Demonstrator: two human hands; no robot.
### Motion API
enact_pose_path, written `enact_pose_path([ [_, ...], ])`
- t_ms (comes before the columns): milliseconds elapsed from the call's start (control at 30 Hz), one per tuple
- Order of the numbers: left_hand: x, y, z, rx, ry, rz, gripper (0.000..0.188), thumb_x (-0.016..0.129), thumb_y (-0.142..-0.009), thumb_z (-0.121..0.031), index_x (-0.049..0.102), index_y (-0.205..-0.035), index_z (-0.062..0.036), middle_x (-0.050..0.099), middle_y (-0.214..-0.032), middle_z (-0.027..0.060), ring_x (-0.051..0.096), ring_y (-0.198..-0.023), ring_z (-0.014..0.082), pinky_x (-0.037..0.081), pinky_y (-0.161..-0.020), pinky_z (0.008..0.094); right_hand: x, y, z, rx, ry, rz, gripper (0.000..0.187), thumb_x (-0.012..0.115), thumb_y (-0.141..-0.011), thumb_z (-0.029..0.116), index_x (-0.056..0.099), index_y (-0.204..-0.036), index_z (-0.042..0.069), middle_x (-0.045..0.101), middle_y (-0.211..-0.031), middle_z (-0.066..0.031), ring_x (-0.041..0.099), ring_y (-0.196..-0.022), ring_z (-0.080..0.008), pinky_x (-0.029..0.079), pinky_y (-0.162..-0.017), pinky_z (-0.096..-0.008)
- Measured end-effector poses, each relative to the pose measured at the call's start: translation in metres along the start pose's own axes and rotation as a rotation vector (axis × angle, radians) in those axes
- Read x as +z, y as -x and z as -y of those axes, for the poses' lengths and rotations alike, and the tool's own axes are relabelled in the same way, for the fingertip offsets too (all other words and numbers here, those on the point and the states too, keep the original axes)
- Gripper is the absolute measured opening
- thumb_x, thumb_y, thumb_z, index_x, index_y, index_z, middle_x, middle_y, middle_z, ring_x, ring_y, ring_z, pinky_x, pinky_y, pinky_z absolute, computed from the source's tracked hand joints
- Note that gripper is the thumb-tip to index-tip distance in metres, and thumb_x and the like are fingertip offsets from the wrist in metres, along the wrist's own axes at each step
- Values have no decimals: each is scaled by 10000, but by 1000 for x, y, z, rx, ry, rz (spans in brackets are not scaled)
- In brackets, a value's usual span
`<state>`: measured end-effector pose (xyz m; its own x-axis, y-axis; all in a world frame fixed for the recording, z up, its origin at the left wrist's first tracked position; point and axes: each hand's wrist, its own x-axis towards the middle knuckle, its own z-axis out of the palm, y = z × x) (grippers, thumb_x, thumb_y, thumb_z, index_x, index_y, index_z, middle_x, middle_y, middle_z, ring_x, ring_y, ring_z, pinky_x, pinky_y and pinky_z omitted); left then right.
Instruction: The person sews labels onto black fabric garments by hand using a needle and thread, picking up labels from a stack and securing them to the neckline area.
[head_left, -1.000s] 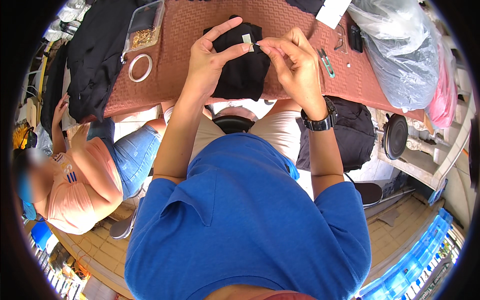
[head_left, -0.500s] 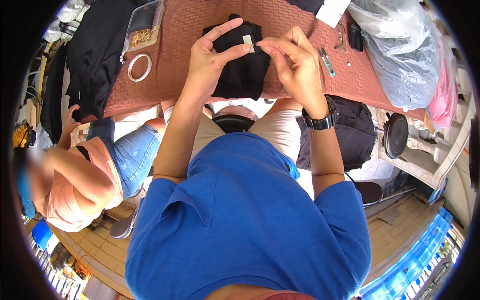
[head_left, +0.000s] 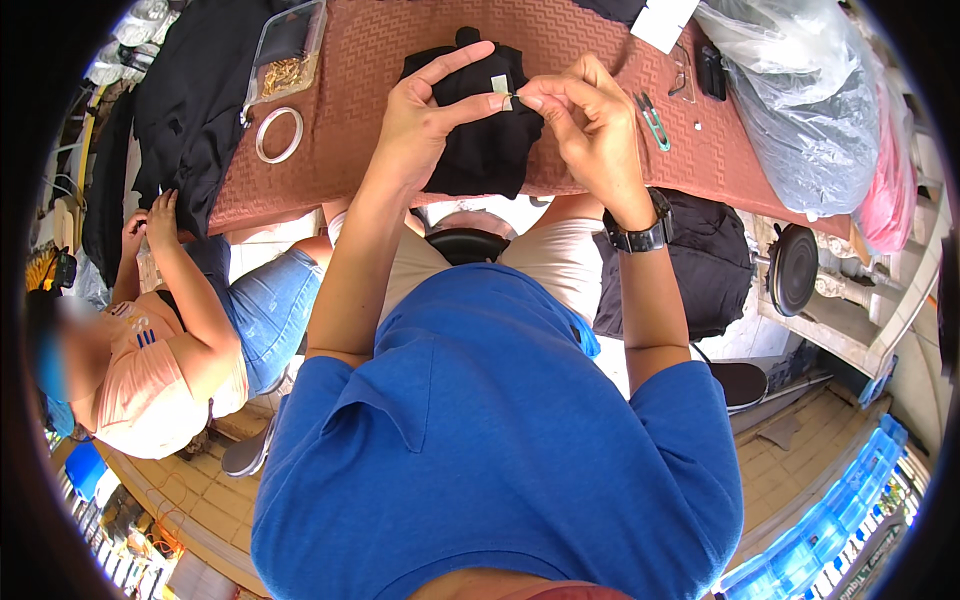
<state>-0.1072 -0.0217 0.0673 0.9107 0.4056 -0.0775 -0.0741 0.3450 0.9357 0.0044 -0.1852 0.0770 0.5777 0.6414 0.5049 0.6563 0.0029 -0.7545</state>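
- Brown-covered table [head_left: 350,60] across the far side, a seated co-worker [head_left: 165,375] at left, a cloudy plastic bag [head_left: 800,120] far right.
- Black cloth piece [head_left: 480,150] lies mid-table, with a pale tag [head_left: 500,84] on it.
- Left hand [head_left: 418,125]: thumb and forefinger wide apart, thumb at the tag's near end.
- Right hand [head_left: 595,115]: narrow grip on a thin item [head_left: 516,99], too small to identify.
- Tag looks positioned; whether it's fastened, and how much remains, I can't tell.
- Green snips [head_left: 655,125] lie right, untouched.
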Motion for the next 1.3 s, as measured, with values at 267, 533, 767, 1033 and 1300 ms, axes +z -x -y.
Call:
enact_pose_path([
  [267, 0, 0, 2, -9, 7, 16, 570, 749, -827, 56, 591, -1370, -20, 721, -1084, 78, 695, -968, 133, 546, -902, 265, 0, 3, -9, 83, -132, 34, 107, 699, -885, -11, 766, -943, 47, 617, -813, -46, 618, -708, -146, 489, -640, -284],
  [533, 3, -2, 6, -28, -62, -5, 558, 768, -814, 49, 613, -1345, -26, 729, -1056, 77, 699, -937, 125, 562, -859, 260, 10, 9, -9, 237, -289, 25, 199, 668, -900, -31, 690, -1089, 31, 646, -884, -80, 663, -794, -199, 527, -725, -320],
  [767, 6, -5, 15, 181, -346, -107, 496, 809, -788, -5, 669, -1264, -27, 728, -1061, 70, 680, -926, 103, 555, -848, 249, 11, 3, -2, -115, 12, 43, 127, 655, -881, -52, 688, -993, -1, 600, -941, -122, 642, -815, -279, 526, -727, -359],
  [1033, 8, -6, 18, 248, -450, -171, 471, 832, -742, -65, 718, -1199, -42, 737, -1110, 110, 680, -995, 146, 524, -914, 283, 8, -5, 7, -299, 103, -42, 80, 609, -918, -72, 627, -971, -14, 629, -910, -121, 658, -784, -248, 542, -704, -347],
  [1300, -3, -12, 21, 293, -562, -248, 488, 827, -734, -51, 713, -1209, -38, 727, -1124, 142, 689, -1013, 180, 530, -918, 290, -29, -3, 67, -148, -359, -74, 52, 559, -993, -35, 595, -1028, -50, 700, -855, -108, 693, -761, -137, 577, -701, -269],
])
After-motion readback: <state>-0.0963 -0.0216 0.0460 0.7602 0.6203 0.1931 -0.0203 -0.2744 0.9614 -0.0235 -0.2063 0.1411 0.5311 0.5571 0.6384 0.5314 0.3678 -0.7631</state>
